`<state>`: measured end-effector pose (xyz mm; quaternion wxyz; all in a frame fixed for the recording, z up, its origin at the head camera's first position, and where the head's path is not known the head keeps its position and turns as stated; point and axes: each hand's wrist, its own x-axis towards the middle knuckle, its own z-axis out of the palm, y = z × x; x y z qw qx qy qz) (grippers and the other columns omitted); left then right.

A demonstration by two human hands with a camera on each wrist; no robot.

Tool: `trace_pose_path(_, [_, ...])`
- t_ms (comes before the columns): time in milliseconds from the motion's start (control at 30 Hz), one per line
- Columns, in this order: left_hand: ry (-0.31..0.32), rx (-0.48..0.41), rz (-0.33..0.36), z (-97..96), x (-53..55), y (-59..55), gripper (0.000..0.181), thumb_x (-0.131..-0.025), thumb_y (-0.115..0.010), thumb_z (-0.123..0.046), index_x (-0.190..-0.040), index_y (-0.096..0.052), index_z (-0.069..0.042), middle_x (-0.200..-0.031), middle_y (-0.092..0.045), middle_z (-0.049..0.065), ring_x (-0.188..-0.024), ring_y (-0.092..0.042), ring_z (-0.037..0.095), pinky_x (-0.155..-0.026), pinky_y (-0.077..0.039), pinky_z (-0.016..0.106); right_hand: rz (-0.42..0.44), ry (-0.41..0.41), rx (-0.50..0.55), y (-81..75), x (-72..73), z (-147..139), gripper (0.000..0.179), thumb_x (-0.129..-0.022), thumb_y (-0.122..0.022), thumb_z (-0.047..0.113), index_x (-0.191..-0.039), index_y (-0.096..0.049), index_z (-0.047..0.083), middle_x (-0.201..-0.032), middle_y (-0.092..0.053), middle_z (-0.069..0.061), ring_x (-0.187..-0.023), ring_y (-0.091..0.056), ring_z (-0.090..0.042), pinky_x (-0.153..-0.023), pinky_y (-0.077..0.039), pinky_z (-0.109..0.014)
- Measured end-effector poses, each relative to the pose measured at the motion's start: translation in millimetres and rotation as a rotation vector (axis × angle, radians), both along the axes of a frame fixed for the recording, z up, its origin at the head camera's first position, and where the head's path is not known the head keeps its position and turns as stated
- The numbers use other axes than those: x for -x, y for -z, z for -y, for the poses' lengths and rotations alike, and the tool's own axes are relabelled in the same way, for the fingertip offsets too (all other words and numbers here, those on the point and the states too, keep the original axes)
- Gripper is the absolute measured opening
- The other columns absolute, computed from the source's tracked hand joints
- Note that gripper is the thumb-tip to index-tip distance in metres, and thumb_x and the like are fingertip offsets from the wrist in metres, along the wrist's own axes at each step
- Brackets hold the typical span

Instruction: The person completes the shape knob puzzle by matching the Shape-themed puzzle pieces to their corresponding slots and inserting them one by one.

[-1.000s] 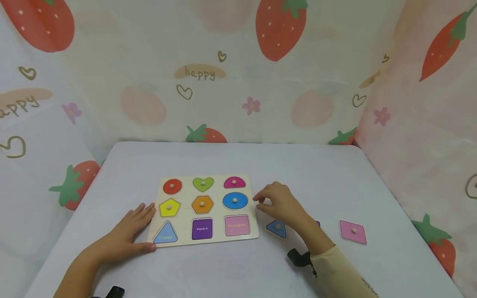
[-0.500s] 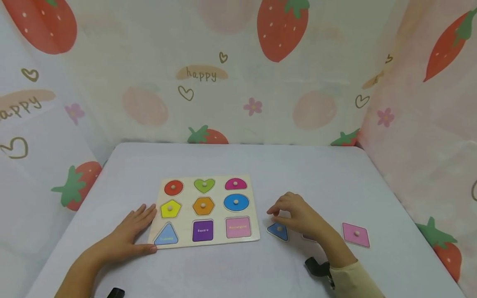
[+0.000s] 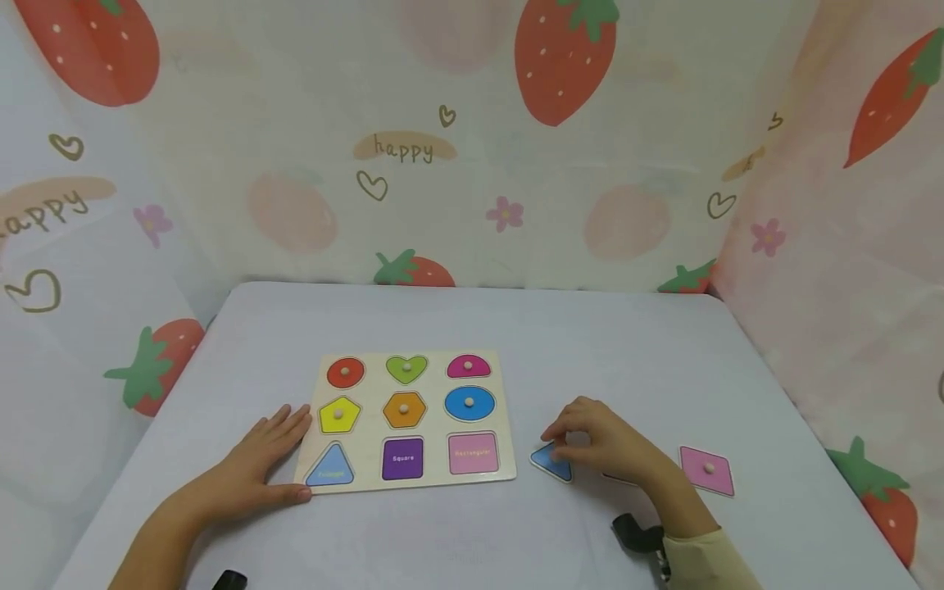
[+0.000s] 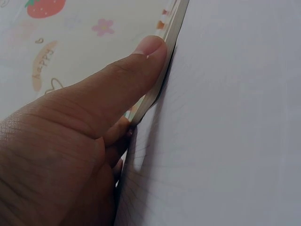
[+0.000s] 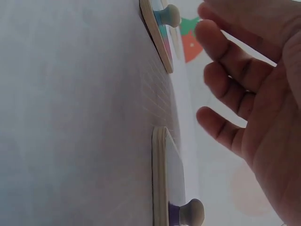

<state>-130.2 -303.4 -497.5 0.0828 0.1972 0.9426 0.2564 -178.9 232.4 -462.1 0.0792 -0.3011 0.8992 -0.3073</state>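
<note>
A pale wooden shape puzzle board lies on the white table. My left hand rests at its left edge, fingers spread, thumb touching the near corner. Right of the board lies a blue triangle puzzle piece. My right hand hovers over it with bent, parted fingers. In the right wrist view the triangle's wooden knob stands just clear of the fingertips. Another knobbed piece, purple at the knob's base, lies below that hand, mostly hidden in the head view.
A pink knobbed piece lies further right. Circle, heart, half circle, pentagon, hexagon and oval pieces sit in the board. Its front row shows printed triangle, purple square and pink rectangle recesses. A strawberry-print cloth hangs behind the table.
My right hand has moved from the board's right edge rightward and down to the blue triangle piece. The left hand stays at the board, and the head view has shifted slightly.
</note>
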Motion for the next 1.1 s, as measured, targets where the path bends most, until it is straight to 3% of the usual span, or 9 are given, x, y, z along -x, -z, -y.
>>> trace_pose_path(333, [-0.009,-0.007,0.015,-1.2,-0.3,0.5,0.109,-0.081,-0.075,-0.066,-0.163,-0.029,-0.011,-0.170,-0.023,0.009,-0.158,-0.009,0.039,-0.117,0.016,0.009,0.094,0.006,-0.051,5.3,1.1,-4.9,0.013,-0.088,-0.083,0.032,-0.100,-0.080,0.031,-0.088,-0.064,0.020,-0.091,-0.056,-0.007,-0.084,-0.051,-0.027])
trace_pose_path(700, [-0.006,-0.007,0.020,-2.1,1.2,-4.0,0.109,-0.080,-0.075,-0.065,-0.162,-0.030,-0.010,-0.170,-0.024,0.010,-0.158,-0.010,0.040,-0.119,0.016,0.012,0.057,0.000,-0.060,8.2,0.6,-4.8,0.012,-0.086,-0.084,0.028,-0.097,-0.080,0.029,-0.089,-0.067,0.021,-0.091,-0.055,-0.004,-0.082,-0.051,-0.025])
trace_pose_path(933, [-0.024,-0.004,0.046,-3.3,1.4,-4.0,0.110,-0.079,-0.075,-0.067,-0.162,-0.029,-0.012,-0.170,-0.023,0.010,-0.158,-0.008,0.039,-0.126,0.014,0.025,0.031,-0.006,-0.067,9.3,0.8,-4.0,0.011,-0.086,-0.084,0.027,-0.096,-0.080,0.029,-0.090,-0.068,0.024,-0.092,-0.056,-0.003,-0.083,-0.051,-0.026])
trace_pose_path(1100, [-0.033,0.005,0.057,-3.2,1.2,-2.6,0.111,-0.078,-0.075,-0.068,-0.163,-0.028,-0.013,-0.171,-0.022,0.009,-0.159,-0.006,0.038,-0.123,0.015,0.021,0.025,-0.013,-0.067,9.4,0.9,-3.0,0.009,-0.087,-0.083,0.025,-0.096,-0.080,0.027,-0.090,-0.068,0.023,-0.091,-0.056,-0.003,-0.082,-0.051,-0.026])
